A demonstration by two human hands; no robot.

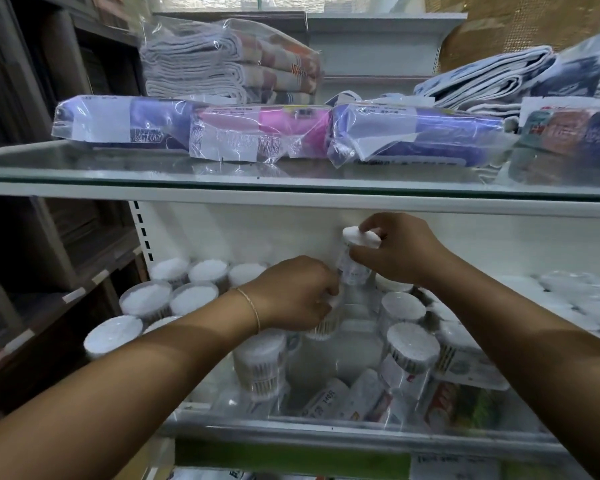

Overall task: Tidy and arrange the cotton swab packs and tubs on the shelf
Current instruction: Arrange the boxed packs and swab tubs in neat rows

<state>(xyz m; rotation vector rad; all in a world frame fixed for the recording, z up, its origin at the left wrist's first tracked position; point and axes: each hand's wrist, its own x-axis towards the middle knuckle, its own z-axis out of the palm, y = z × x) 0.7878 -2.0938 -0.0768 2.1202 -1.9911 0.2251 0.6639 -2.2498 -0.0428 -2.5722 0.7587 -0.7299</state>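
Several clear round tubs of cotton swabs (201,296) stand in rows on the left of the lower white shelf (343,436). My right hand (394,249) grips one raised tub (355,251) round its top, held above the others near the back wall. My left hand (297,294) is curled round another tub (324,325) lower down, mostly hidden by my fingers. More tubs (411,348) stand at the right, and some swab packs (347,398) lie flat at the shelf's front.
A glass shelf (153,168) hangs just above my hands, loaded with bagged purple and pink packs (257,133) and folded towels (229,64). Dark wooden shelving (32,237) stands at the left. Clear plastic packs (575,296) crowd the lower shelf's right end.
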